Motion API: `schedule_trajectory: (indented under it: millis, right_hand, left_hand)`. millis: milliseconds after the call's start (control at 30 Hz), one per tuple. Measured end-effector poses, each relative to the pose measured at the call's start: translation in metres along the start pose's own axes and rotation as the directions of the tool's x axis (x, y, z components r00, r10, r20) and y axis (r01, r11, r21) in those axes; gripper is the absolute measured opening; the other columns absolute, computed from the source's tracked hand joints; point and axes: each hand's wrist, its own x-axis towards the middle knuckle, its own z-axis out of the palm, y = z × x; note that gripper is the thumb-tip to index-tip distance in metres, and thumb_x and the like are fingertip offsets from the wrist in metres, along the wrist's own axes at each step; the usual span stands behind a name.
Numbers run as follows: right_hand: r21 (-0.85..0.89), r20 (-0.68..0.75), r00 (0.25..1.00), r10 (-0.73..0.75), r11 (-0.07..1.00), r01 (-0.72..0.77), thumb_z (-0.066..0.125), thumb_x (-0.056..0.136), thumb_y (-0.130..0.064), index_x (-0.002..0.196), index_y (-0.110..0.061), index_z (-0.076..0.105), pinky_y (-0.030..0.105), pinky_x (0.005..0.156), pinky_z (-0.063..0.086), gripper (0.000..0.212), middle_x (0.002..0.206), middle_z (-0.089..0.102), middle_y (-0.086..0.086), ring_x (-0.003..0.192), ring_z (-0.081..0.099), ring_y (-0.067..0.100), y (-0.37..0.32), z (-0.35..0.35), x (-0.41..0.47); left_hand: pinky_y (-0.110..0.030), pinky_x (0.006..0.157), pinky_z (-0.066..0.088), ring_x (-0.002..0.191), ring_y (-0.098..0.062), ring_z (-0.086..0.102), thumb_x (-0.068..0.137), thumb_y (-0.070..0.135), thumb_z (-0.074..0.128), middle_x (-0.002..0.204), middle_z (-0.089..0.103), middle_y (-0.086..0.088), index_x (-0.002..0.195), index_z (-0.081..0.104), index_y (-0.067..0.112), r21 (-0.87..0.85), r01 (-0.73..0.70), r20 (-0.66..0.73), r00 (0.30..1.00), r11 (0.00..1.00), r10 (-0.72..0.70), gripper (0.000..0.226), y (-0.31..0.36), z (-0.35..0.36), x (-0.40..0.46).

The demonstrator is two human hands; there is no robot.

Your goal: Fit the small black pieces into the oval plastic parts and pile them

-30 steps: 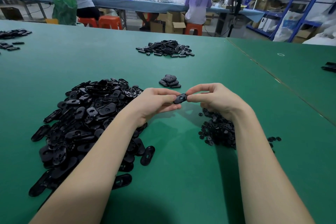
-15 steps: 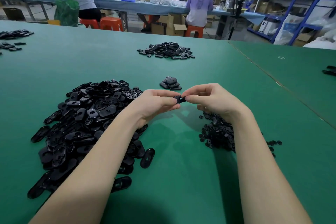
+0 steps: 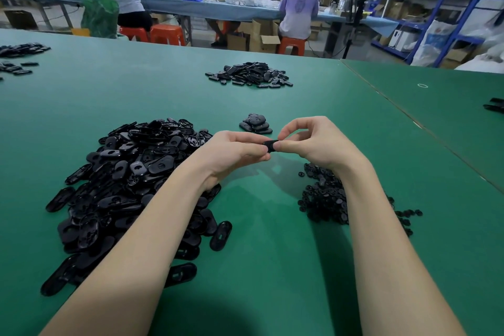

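Bare forearms; no sleeves, slender fingers [image 3: 293, 128]

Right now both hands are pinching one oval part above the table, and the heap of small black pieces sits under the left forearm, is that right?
Not quite. The head view shows the small black pieces under the right forearm; the left hand and right hand do pinch one oval part.

Black parts on a green table

We see a plain dark green table [image 3: 272, 267], glossy black oval plastic parts [image 3: 131, 180], matte black small pieces [image 3: 324, 199], orange stools [image 3: 166, 34], blue shelving [image 3: 461, 3], a pale blue bench cover [image 3: 191, 7] and a lilac shirt [image 3: 298, 8] with faint print.
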Motion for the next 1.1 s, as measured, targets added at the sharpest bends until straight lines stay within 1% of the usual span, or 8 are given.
schedule_trajectory:
  millis: [233, 333, 433, 600, 667, 833, 967, 1100]
  right_hand:
    - [-0.008, -0.059, 0.998, -0.009, 1.0, 0.009, 0.089, 0.078, -0.032, 0.084, -0.022, 0.074, 0.011, 0.039, 0.03, 0.018, 0.065, 0.07, -0.008, 0.036, 0.04, 0.003, -0.004, 0.004, -0.001]
    - [0.017, -0.056, 0.998, -0.017, 1.0, 0.018, 0.09, 0.075, -0.038, 0.087, -0.026, 0.076, 0.014, 0.048, 0.036, 0.022, 0.076, 0.073, -0.003, 0.046, 0.046, 0.001, -0.005, 0.004, -0.001]
    - [0.123, -0.007, 1.0, 0.018, 0.992, -0.017, 0.09, 0.073, -0.044, 0.087, -0.028, 0.078, 0.02, 0.054, 0.035, 0.024, 0.079, 0.071, -0.006, 0.048, 0.043, 0.002, -0.001, 0.003, -0.003]
    - [0.321, 0.131, 0.986, 0.099, 0.937, -0.137, 0.085, 0.072, -0.049, 0.085, -0.032, 0.08, 0.023, 0.048, 0.018, 0.023, 0.082, 0.073, -0.013, 0.053, 0.032, 0.009, 0.007, 0.007, -0.005]
    - [0.374, 0.168, 0.98, 0.102, 0.914, -0.159, 0.084, 0.069, -0.05, 0.088, -0.031, 0.082, 0.02, 0.046, 0.018, 0.027, 0.083, 0.075, -0.012, 0.052, 0.031, 0.008, 0.008, 0.009, -0.004]
    - [0.427, 0.199, 0.972, 0.125, 0.882, -0.201, 0.075, 0.089, -0.035, 0.092, -0.025, 0.084, 0.016, 0.042, 0.02, 0.014, 0.086, 0.076, -0.005, 0.05, 0.033, 0.006, 0.007, 0.008, -0.001]
    - [0.404, 0.179, 0.974, 0.137, 0.892, -0.2, 0.073, 0.09, -0.029, 0.08, -0.027, 0.083, 0.016, 0.041, 0.02, 0.014, 0.084, 0.077, -0.005, 0.049, 0.032, 0.006, 0.006, 0.009, -0.001]
    - [0.351, 0.145, 0.983, 0.112, 0.923, -0.157, 0.074, 0.089, -0.029, 0.079, -0.028, 0.082, 0.017, 0.042, 0.021, 0.013, 0.083, 0.077, -0.007, 0.049, 0.033, 0.006, 0.006, 0.008, -0.001]
  left_hand:
    - [-0.016, 0.08, 0.056, 0.085, -0.016, 0.074, 0.089, -0.003, 0.067, 0.103, 0.076, -0.013, 0.106, 0.073, -0.001, -0.012, -0.002, -0.015, 1.0, 1.0, 0.002, 0.018, 0.003, -0.001, -0.001]
    - [-0.015, 0.076, 0.056, 0.081, -0.015, 0.073, 0.091, -0.003, 0.065, 0.101, 0.076, -0.012, 0.107, 0.072, -0.002, -0.034, 0.014, -0.018, 1.0, 0.999, -0.014, 0.017, 0.006, -0.003, -0.002]
    - [-0.015, 0.074, 0.055, 0.081, -0.014, 0.074, 0.093, -0.002, 0.063, 0.099, 0.076, -0.01, 0.11, 0.071, -0.002, -0.074, 0.025, 0.005, 1.0, 0.997, -0.025, 0.019, 0.008, -0.003, -0.005]
    - [-0.015, 0.073, 0.056, 0.082, -0.013, 0.074, 0.093, -0.001, 0.062, 0.097, 0.077, -0.009, 0.109, 0.07, 0.0, -0.138, 0.029, 0.037, 0.999, 0.99, -0.024, 0.018, 0.012, -0.001, -0.007]
    - [-0.016, 0.073, 0.056, 0.082, -0.012, 0.074, 0.094, -0.001, 0.061, 0.096, 0.077, -0.009, 0.106, 0.071, 0.002, -0.161, 0.027, 0.029, 0.999, 0.987, -0.022, 0.016, 0.012, -0.001, -0.007]
    - [-0.015, 0.072, 0.056, 0.081, -0.012, 0.074, 0.094, -0.001, 0.061, 0.096, 0.077, -0.009, 0.102, 0.073, 0.004, -0.18, 0.01, 0.009, 1.0, 0.984, -0.008, 0.016, 0.012, -0.002, -0.007]
    - [-0.016, 0.072, 0.057, 0.081, -0.014, 0.074, 0.093, -0.002, 0.062, 0.095, 0.077, -0.011, 0.104, 0.071, 0.002, -0.186, 0.023, 0.007, 1.0, 0.982, -0.022, 0.015, 0.012, -0.001, -0.006]
    - [-0.015, 0.072, 0.056, 0.081, -0.014, 0.075, 0.093, -0.002, 0.063, 0.096, 0.077, -0.009, 0.111, 0.068, -0.002, -0.162, 0.016, 0.015, 1.0, 0.987, -0.014, 0.019, 0.012, 0.0, -0.005]
